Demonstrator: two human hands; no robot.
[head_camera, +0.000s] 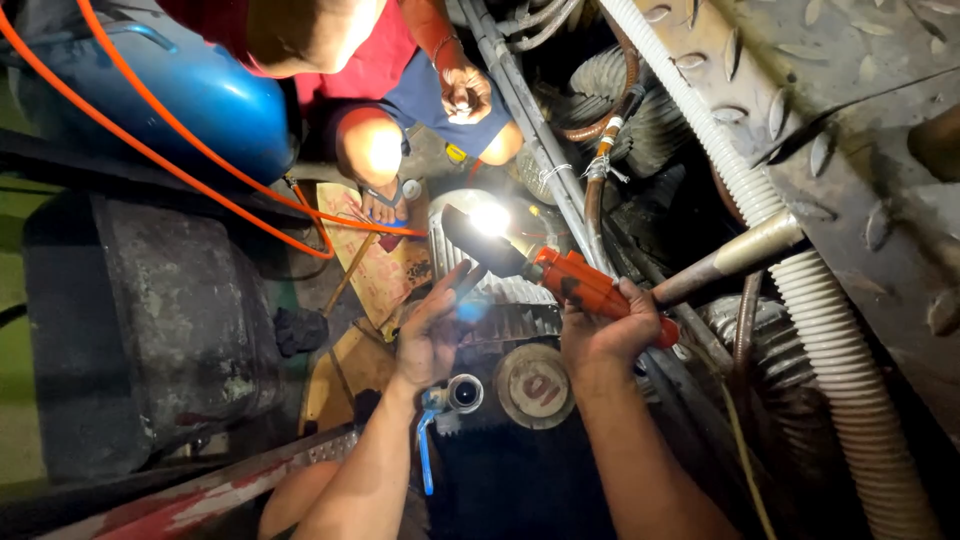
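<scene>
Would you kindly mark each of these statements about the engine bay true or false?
1. The right hand holds an orange flashlight. True.
2. The flashlight is switched off. False: its head glows brightly.
3. The left hand is open beside the ribbed metal part. True.
4. The corrugated hose on the right is black. False: it is white.
5. Another person crouches above, in a red shirt. True.
</scene>
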